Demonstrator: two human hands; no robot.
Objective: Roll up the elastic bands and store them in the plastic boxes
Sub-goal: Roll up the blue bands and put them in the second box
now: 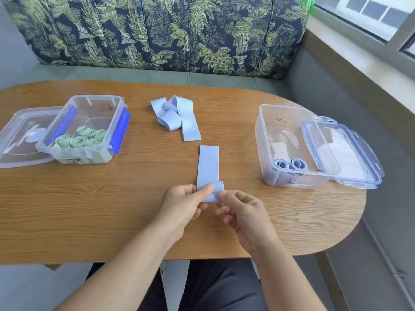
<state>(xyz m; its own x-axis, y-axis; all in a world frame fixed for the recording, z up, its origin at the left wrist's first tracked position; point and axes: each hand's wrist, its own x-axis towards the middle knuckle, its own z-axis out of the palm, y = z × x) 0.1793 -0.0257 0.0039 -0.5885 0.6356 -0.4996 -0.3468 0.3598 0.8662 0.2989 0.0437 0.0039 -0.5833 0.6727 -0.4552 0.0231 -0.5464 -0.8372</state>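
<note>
A pale blue elastic band [208, 167] lies stretched along the table toward me, its near end curled into a small roll. My left hand [185, 205] pinches the roll's left side and my right hand [241, 209] pinches its right side. Farther back lies a loose heap of blue bands [177, 116]. The clear plastic box on the left [105, 104] holds several rolled green bands [83, 140]. In the clear box on the right [262, 131] sit two rolled blue bands [289, 164].
The left box's lid [15, 135] lies beside it at the table's left edge. The right box's lid [350, 153] leans on its right side near the rounded table end. A leaf-patterned bench back [157, 30] stands behind the wooden table [89, 209].
</note>
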